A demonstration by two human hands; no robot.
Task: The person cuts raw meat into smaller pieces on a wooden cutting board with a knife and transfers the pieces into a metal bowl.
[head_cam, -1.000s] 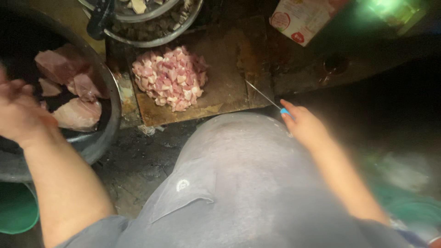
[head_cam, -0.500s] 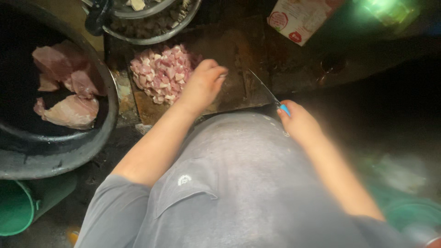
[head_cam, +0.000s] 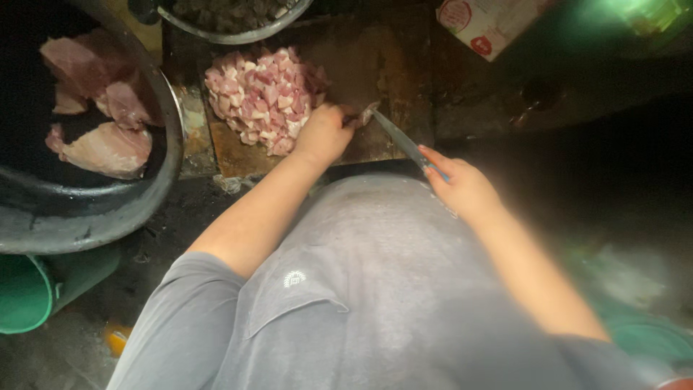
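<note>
Head view, single frame.
- Wooden board (head_cam: 375, 65): centre far, dark and wet.
- Diced meat pile (head_cam: 261, 95): left half of board.
- Left hand (head_cam: 323, 133): fingers curled together, resting on board at pile's near-right edge, apparently pinching small piece by blade tip.
- Right hand (head_cam: 462, 184): clenched around knife (head_cam: 395, 133) handle; blade angled far-left, tip meeting left fingertips.
- Large dark basin (head_cam: 155, 191): far left, holds uncut meat slabs (head_cam: 101, 144).
- Handling note: keep left fingertips tucked back from edge; steady piece before slicing.

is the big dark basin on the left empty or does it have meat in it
Not empty. The basin holds several large uncut pieces of raw meat lying on its dark bottom.
</note>
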